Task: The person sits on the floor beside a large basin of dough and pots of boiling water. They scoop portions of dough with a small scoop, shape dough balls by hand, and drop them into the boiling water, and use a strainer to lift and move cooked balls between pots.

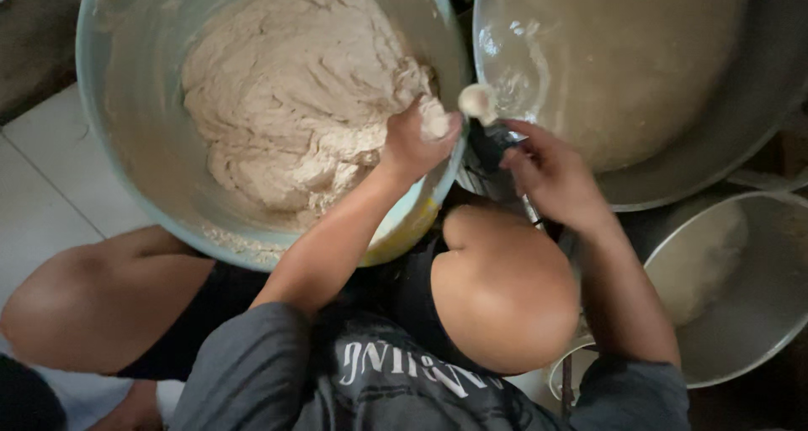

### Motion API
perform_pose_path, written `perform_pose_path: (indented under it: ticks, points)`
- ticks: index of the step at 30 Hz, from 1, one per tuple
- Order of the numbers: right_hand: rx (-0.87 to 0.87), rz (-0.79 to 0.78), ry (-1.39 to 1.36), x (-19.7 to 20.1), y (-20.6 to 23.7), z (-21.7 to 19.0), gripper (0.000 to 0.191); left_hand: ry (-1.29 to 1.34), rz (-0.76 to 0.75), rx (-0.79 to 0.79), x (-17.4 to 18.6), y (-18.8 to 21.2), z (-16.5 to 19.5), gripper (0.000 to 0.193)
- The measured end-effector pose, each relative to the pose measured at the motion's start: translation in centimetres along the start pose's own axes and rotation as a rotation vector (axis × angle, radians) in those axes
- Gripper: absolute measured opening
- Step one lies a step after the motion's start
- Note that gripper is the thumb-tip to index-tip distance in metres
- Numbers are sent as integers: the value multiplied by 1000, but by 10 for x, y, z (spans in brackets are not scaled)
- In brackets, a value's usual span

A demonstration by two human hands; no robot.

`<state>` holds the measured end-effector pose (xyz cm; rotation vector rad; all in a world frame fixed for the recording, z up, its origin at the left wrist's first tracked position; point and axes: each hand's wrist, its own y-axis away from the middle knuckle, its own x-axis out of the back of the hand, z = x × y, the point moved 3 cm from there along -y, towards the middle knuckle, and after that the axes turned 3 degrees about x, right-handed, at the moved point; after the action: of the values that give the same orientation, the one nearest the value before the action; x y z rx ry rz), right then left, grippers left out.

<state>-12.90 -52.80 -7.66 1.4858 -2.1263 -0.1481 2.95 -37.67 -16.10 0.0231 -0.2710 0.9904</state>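
Left hand (412,141): fingers clenched around a lump of pale dough (434,119) at the near rim of the light blue basin (109,145). The main dough mass (295,94) lies just beyond those fingers, filling the basin. Right hand (551,174): fingers grasping a small dark utensil with a ball of dough (477,101) at its tip, above the fingertips. Large metal wok (673,69) beyond the right fingers; a metal pot (741,288) lies behind the wrist.
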Motion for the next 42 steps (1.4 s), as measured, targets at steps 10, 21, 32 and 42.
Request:
perform_pose_path:
  ticks: [10,21,32,42]
  points:
    - [-298,-136,-341,-12,-5,0,45,-441,-105,95,-5,-6,-1,36]
    - [-9,240,297,34,-19,21,38,-253,-14,119,11,3,-10,28]
    - [-101,-107,20,-34,-5,-8,42,-215,-117,112,-5,-6,-10,17]
    - [15,176,255,32,-28,44,49,-921,-91,645,109,-122,-65,97]
